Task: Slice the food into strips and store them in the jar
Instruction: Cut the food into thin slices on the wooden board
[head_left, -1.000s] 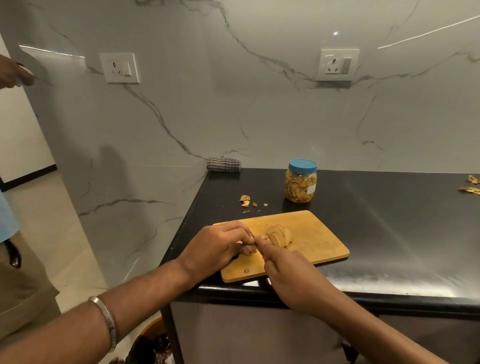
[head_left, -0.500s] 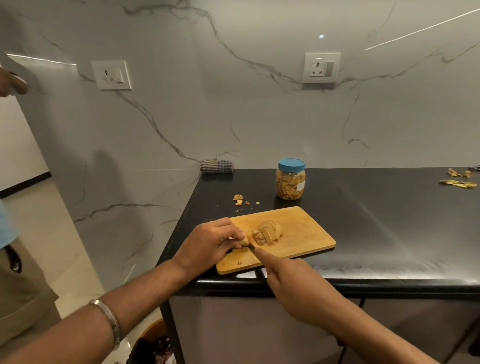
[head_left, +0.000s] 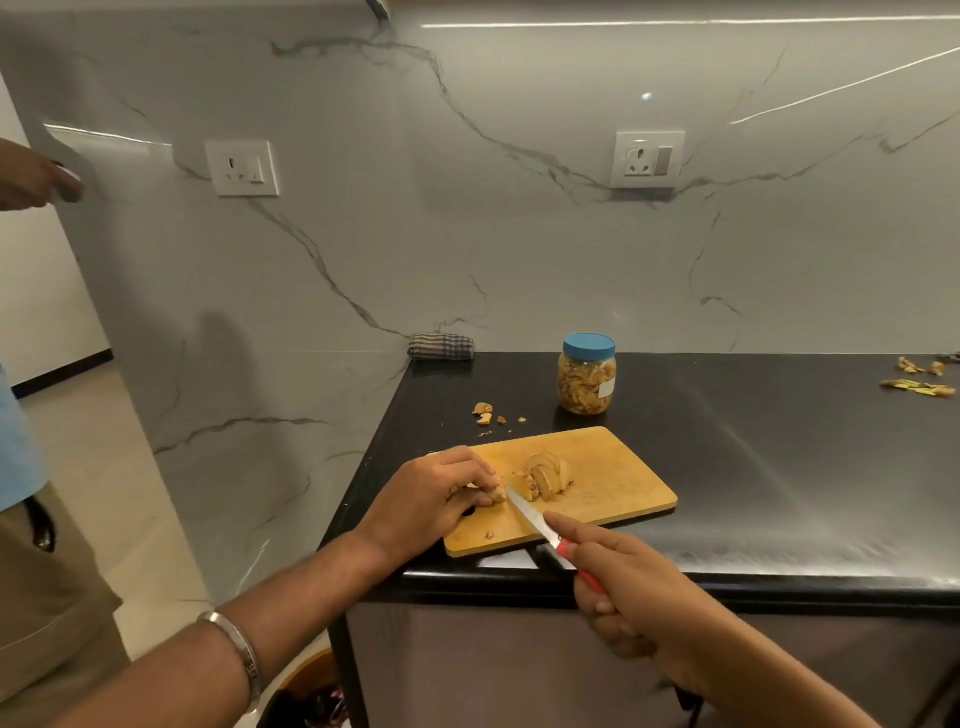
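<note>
A wooden cutting board (head_left: 613, 467) lies at the near left corner of the black counter. On it sits a fanned pile of pale food slices (head_left: 545, 475). My left hand (head_left: 441, 493) pinches a small uncut piece of the food (head_left: 498, 493) at the board's left side. My right hand (head_left: 623, 587) grips a knife (head_left: 530, 519) by its red handle, index finger along the blade's back; the tip points at the held piece. A clear jar (head_left: 588, 375) with a blue lid, closed and full of strips, stands behind the board.
Food scraps (head_left: 485, 410) lie on the black counter (head_left: 779, 441) left of the jar, and peels (head_left: 917, 385) at the far right. A folded checked cloth (head_left: 441, 347) lies against the marble wall. Another person (head_left: 31, 571) stands at the left, hand (head_left: 31, 179) raised. A bin (head_left: 306, 696) sits below.
My right hand has drawn back toward me off the board, so the knife's blade and red handle show. The left hand keeps its hold on the small piece.
</note>
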